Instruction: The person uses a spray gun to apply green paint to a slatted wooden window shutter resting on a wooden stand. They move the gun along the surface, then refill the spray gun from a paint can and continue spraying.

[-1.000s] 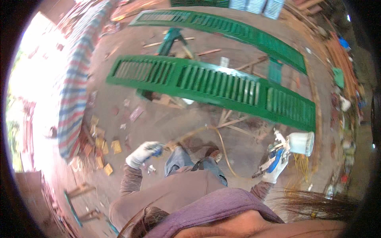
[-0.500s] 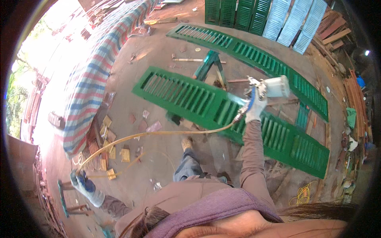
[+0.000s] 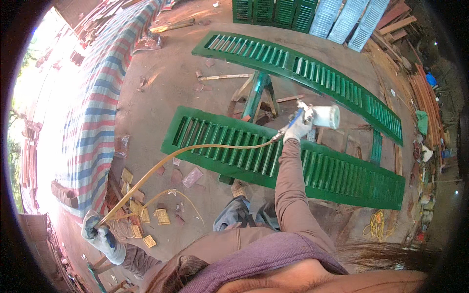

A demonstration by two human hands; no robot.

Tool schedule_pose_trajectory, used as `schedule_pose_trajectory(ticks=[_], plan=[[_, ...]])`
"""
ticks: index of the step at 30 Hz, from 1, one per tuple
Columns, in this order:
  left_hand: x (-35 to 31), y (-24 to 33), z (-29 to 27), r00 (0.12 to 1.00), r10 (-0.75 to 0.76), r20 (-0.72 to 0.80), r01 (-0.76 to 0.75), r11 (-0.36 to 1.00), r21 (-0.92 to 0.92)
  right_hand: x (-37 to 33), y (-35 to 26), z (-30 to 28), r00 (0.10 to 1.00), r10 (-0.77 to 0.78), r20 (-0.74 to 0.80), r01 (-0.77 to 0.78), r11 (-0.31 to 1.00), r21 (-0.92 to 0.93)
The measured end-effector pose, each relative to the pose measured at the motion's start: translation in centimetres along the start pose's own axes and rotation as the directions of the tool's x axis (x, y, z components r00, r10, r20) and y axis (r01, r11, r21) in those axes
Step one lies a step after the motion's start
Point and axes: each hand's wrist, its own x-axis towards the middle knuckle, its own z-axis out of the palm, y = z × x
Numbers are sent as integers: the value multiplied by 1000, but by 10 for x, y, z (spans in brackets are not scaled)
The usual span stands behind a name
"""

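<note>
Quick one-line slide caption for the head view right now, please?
Gloved right hand grips a spray gun, gloved left hand its hose, near two green louvred panels.

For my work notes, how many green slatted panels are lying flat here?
2: the nearer panel, partly behind the right forearm, and the farther panel, beyond the spray gun in the right hand. More could be hidden under the striped sheet.

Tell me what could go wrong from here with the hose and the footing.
1. The hose between the left hand and the spray gun in the right hand crosses over the nearer green louvred panel; sagging, it might drag on the slats.
2. A lower loop of hose runs close to yellow blocks and could snag.
3. A flat pinkish scrap near the shoe might cause a slip.
</note>
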Motion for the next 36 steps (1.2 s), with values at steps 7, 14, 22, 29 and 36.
schedule_pose_trajectory(ticks=[7,14,22,29,36], plan=[[25,-15,51,998,-67,0,67,995,-69,6,-79,-61,911,-366,-193,289,897,-335],[26,-27,46,984,-148,100,161,978,-133,0,-72,-31,961,-221,-167,143,912,-385],[-19,-44,-6,948,-260,-185,261,965,-22,-65,-14,88,976,2,216,49,972,-231],[-78,-93,-77,894,-390,-222,424,895,137,-112,41,186,898,-120,423,252,929,-270],[-61,-77,-50,831,-373,-413,436,897,68,-139,106,272,825,-150,544,288,941,-177]])
